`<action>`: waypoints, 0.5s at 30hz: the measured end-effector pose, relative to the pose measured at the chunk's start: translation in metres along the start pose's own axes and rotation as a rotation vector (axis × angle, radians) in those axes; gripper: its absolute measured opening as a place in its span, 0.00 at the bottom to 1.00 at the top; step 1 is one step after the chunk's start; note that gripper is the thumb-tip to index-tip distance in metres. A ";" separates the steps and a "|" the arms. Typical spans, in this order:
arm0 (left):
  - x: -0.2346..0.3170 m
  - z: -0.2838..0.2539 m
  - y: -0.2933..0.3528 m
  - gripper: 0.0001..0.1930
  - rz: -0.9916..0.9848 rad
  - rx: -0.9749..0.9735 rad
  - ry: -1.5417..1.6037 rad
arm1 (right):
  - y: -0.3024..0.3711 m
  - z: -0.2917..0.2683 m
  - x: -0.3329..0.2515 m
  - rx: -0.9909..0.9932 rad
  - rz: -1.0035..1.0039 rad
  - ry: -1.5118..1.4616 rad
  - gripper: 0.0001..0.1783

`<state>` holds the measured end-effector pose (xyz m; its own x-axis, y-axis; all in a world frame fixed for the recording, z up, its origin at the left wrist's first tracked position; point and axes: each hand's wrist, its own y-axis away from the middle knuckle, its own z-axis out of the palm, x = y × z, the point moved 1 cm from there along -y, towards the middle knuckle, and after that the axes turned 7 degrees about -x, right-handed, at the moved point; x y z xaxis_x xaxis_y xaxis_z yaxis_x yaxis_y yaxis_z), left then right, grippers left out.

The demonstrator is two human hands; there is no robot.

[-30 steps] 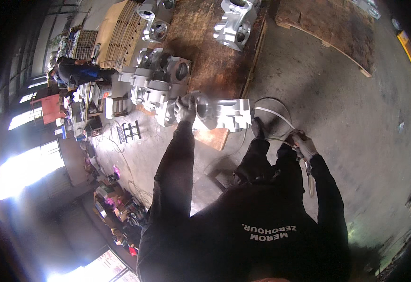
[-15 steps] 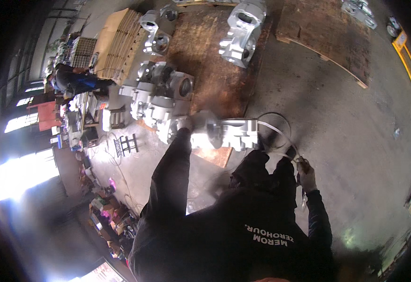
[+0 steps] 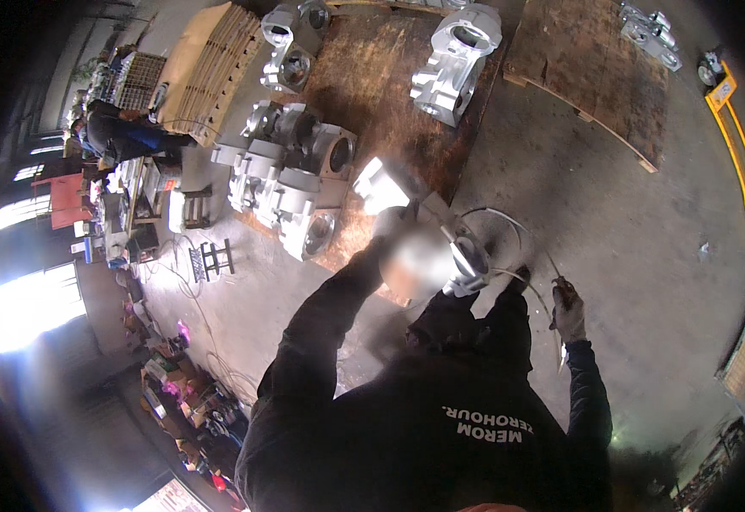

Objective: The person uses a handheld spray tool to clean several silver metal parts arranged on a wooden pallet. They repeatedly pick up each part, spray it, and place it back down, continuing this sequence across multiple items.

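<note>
Shiny metal is seen on the nearest part [image 3: 437, 212]. Rough, worn wood is seen on the board [image 3: 381, 85]. The sleeve [image 3: 308, 337], poorly lit, seems to be made of dull cloth.

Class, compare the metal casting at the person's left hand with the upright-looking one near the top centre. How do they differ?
The near casting has the left hand at it; the far casting has no hand on it. The near casting slants down to the right, the far casting down to the left. The near casting is partly blurred; the far casting is clearer. Both are silvery, with rounded openings.
</note>
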<state>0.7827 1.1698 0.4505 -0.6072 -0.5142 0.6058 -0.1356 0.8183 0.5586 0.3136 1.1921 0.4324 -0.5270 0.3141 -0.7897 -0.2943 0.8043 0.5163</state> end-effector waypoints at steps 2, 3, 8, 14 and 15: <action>-0.031 -0.015 0.002 0.22 -0.044 0.043 0.365 | -0.004 0.001 -0.034 -0.011 0.115 -0.043 0.18; -0.061 -0.018 -0.001 0.29 -0.009 0.142 0.517 | -0.005 0.002 -0.054 -0.019 0.169 -0.065 0.19; -0.042 -0.116 -0.010 0.29 -0.097 -0.277 -0.499 | -0.040 0.010 -0.090 -0.034 0.008 0.095 0.20; -0.162 -0.123 -0.065 0.24 -0.120 -0.013 -0.620 | -0.123 0.071 -0.128 -0.128 -0.418 0.361 0.18; -0.193 -0.118 -0.066 0.23 -0.137 0.026 -0.649 | -0.129 0.086 -0.161 -0.157 -0.461 0.525 0.18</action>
<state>1.0011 1.1851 0.3633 -0.9304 -0.3614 0.0611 -0.2591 0.7664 0.5877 0.5052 1.0814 0.4644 -0.6237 -0.3567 -0.6955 -0.6700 0.7022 0.2407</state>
